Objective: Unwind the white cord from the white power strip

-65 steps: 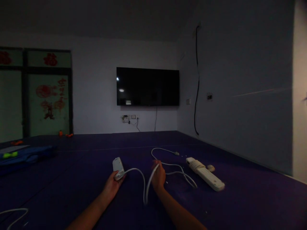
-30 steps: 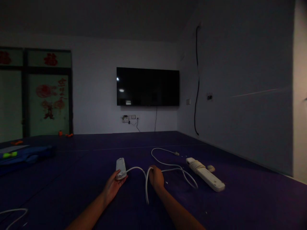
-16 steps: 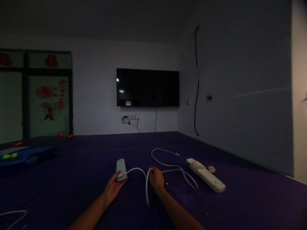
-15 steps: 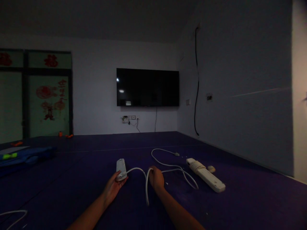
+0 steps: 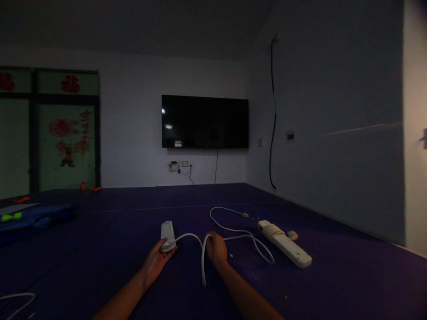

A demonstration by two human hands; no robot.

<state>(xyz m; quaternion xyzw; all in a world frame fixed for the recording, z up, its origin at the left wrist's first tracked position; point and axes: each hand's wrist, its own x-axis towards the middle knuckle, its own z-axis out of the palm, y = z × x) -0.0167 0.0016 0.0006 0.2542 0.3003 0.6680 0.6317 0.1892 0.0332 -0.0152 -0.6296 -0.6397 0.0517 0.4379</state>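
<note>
My left hand (image 5: 159, 258) grips the near end of a small white power strip (image 5: 167, 231), thumb on top and fingers beneath. From that end a white cord (image 5: 188, 234) arches over to my right hand (image 5: 216, 250), which is closed around it. One loop of the cord hangs down on the left of my right hand. Beyond that hand the cord winds across the purple surface to its plug (image 5: 244, 215). A longer white power strip (image 5: 293, 251), its own cord wrapped around one end, lies to the right, touched by neither hand.
The purple surface (image 5: 110, 253) reaches to the walls. Blue cloth (image 5: 50, 215) with a yellow-green item lies at left, and another white cord (image 5: 20, 294) at lower left. Small orange objects (image 5: 83, 186) sit near the door. A black cable (image 5: 273, 120) hangs on the right wall.
Almost nothing differs. Both hands keep their hold on the power strip and cord, and the whole view has shifted slightly left.
</note>
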